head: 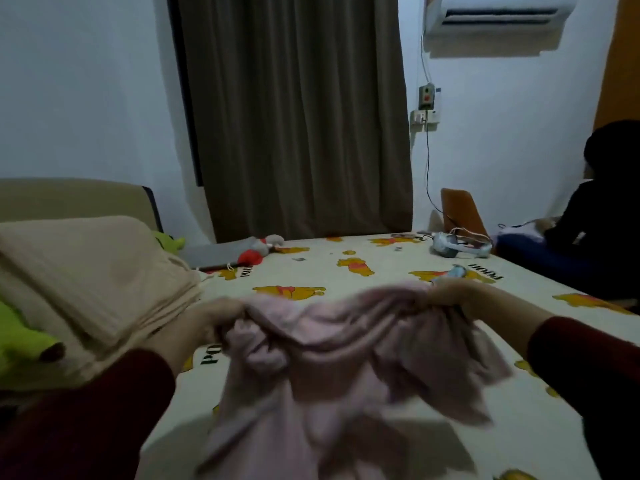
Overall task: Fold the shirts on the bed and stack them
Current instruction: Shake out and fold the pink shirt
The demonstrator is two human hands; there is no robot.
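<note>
A pale pink shirt [332, 368] hangs bunched and blurred above the bed [381, 271], whose sheet is cream with yellow cartoon bears. My left hand [204, 323] grips the shirt's upper left edge. My right hand [460, 299] grips its upper right edge. Both arms wear dark red sleeves. The shirt's lower part drapes down toward me and touches the sheet.
A folded beige blanket [93, 289] lies on the left over a green plush [20, 341]. A grey and red soft toy [249, 252] and a headset with cables [460, 245] lie at the far edge. A person in dark clothes [599, 220] sits at the right.
</note>
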